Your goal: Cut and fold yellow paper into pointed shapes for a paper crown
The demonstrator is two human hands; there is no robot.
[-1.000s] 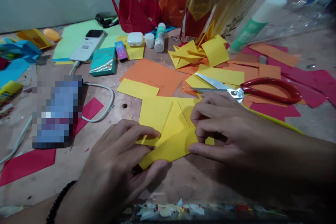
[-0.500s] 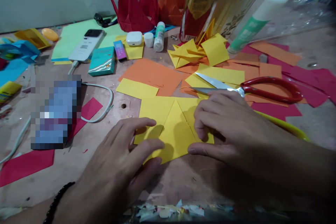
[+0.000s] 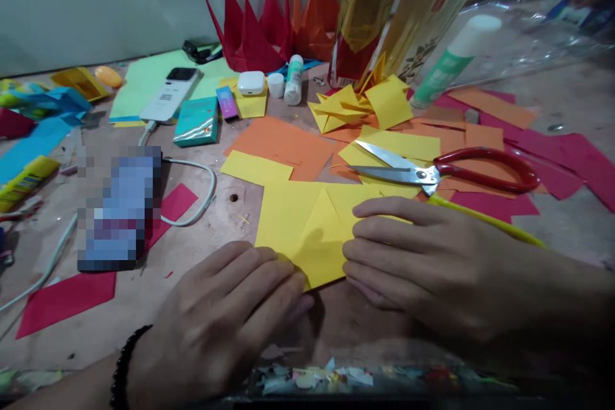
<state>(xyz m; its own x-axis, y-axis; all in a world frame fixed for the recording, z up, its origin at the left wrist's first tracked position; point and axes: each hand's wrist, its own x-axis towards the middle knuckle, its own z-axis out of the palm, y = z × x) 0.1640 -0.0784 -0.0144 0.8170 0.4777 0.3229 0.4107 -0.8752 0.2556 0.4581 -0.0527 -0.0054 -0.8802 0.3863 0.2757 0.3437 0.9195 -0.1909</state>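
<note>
A folded yellow paper [image 3: 307, 224] lies flat on the worn table [image 3: 202, 307] in front of me, with two flaps meeting in a point at its middle. My left hand [image 3: 230, 314], a black bead bracelet on its wrist, presses its fingertips on the paper's lower left edge. My right hand [image 3: 423, 262] lies over the paper's right side, fingers stretched flat along the fold. Both hands hold the sheet down against the table.
Red-handled scissors [image 3: 446, 170] lie just beyond my right hand on orange and yellow sheets. A yellow pencil [image 3: 485, 221] runs beside my right wrist. Farther back stand folded red and orange paper points [image 3: 273, 29], glue bottles, a phone [image 3: 170, 93] with cable, and a teal box [image 3: 196, 120].
The raised lower left flap has been folded down flat. My left hand slid to the paper's lower edge and my right fingers straightened out over the right side.
</note>
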